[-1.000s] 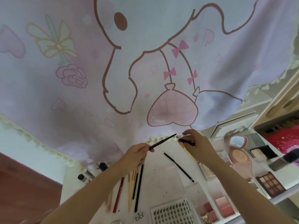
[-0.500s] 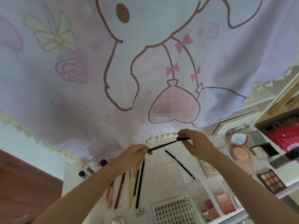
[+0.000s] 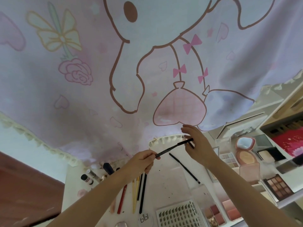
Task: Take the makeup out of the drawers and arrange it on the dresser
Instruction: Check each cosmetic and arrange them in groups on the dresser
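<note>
Above the white dresser top (image 3: 170, 190), my left hand (image 3: 141, 163) pinches the near end of a thin black makeup pencil (image 3: 172, 147). My right hand (image 3: 196, 145) pinches its far end, where the cap sits. A second black pencil (image 3: 184, 167) lies on the dresser under my hands. A row of pencils and brushes (image 3: 136, 194), red, yellow and black, lies below my left hand.
Small bottles (image 3: 88, 176) stand at the dresser's left rear. An eyelash tray (image 3: 177, 215), blush pans (image 3: 229, 208), eyeshadow palettes (image 3: 278, 186) and an open pink compact (image 3: 245, 149) lie to the right. A cartoon-print curtain (image 3: 147, 63) hangs behind.
My right hand moved from beside the pencil tip onto its far end. It now pinches that end while the left hand keeps the near end. Both hands rose slightly.
</note>
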Demonstrator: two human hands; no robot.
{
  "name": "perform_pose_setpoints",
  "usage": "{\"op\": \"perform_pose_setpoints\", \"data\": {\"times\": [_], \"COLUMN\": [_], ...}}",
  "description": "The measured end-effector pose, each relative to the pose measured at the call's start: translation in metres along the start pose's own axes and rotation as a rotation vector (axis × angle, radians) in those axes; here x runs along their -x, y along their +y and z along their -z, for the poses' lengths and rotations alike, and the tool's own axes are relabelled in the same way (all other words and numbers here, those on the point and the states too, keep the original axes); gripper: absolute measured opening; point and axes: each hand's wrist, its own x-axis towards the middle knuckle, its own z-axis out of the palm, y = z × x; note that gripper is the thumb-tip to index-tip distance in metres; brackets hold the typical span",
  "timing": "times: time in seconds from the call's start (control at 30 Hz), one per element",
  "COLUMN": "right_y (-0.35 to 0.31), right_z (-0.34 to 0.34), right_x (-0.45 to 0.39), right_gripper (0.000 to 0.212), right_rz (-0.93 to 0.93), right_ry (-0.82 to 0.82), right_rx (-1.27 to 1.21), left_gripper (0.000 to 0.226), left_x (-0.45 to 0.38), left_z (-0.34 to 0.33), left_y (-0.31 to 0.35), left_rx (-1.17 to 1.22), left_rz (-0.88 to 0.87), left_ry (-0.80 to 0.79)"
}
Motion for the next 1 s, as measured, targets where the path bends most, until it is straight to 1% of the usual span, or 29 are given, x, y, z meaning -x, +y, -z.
{"op": "perform_pose_setpoints", "data": {"times": [0.03, 0.07, 0.1, 0.13, 0.2, 0.23, 0.33, 0.4, 0.47, 0.53, 0.7, 0.8, 0.83, 0.9, 0.97, 1.0], "right_y": [-0.002, -0.005, -0.007, -0.007, -0.005, -0.004, -0.006, -0.009, -0.012, -0.011, -0.007, -0.004, -0.002, 0.001, 0.003, 0.005], "right_z": [-0.002, -0.003, -0.004, -0.006, -0.009, -0.011, -0.019, -0.025, -0.032, -0.039, -0.042, -0.038, -0.036, -0.030, -0.025, -0.023], "right_x": [0.000, 0.001, 0.001, 0.001, 0.003, 0.004, 0.011, 0.015, 0.020, 0.023, 0.025, 0.030, 0.031, 0.034, 0.037, 0.039], "right_gripper": [0.061, 0.072, 0.077, 0.074, 0.052, 0.044, 0.028, 0.016, 0.015, 0.019, 0.023, 0.025, 0.025, 0.022, 0.023, 0.024], "right_rz": [-0.033, -0.096, -0.189, -0.291, -0.465, -0.539, -0.681, -0.798, -0.855, -0.848, -0.846, -0.805, -0.793, -0.768, -0.736, -0.728], "right_ry": [0.054, 0.105, 0.156, 0.206, 0.292, 0.309, 0.303, 0.246, 0.134, 0.079, 0.105, 0.062, 0.038, -0.051, -0.194, -0.272], "right_rx": [-0.128, -0.277, -0.430, -0.560, -0.742, -0.835, -1.132, -1.227, -1.182, -1.086, -1.024, -0.901, -0.848, -0.722, -0.592, -0.532], "left_gripper": [0.027, 0.028, 0.028, 0.028, 0.028, 0.028, 0.027, 0.024, 0.019, 0.014, 0.022, 0.023, 0.019, 0.013, 0.008, 0.010], "left_x": [0.000, 0.000, 0.000, 0.000, -0.002, -0.002, -0.006, -0.008, -0.011, -0.013, -0.012, -0.015, -0.018, -0.028, -0.041, -0.047], "left_z": [-0.001, -0.002, -0.003, -0.003, -0.004, -0.004, -0.008, -0.013, -0.019, -0.026, -0.040, -0.036, -0.034, -0.032, -0.032, -0.033], "left_y": [-0.001, -0.002, -0.004, -0.005, -0.008, -0.009, -0.013, -0.015, -0.019, -0.023, -0.029, -0.030, -0.029, -0.021, -0.012, -0.008], "left_rx": [0.015, 0.023, 0.026, 0.027, 0.038, 0.044, 0.007, -0.068, -0.215, -0.341, -0.372, -0.421, -0.405, -0.272, -0.090, -0.029], "left_rz": [-0.001, 0.002, 0.005, 0.006, 0.002, 0.000, -0.001, -0.018, -0.067, -0.110, -0.054, -0.071, -0.073, -0.043, 0.013, 0.037], "left_ry": [-0.003, -0.005, -0.008, -0.011, -0.008, -0.001, 0.044, 0.107, 0.164, 0.171, 0.091, 0.139, 0.173, 0.221, 0.206, 0.179]}}
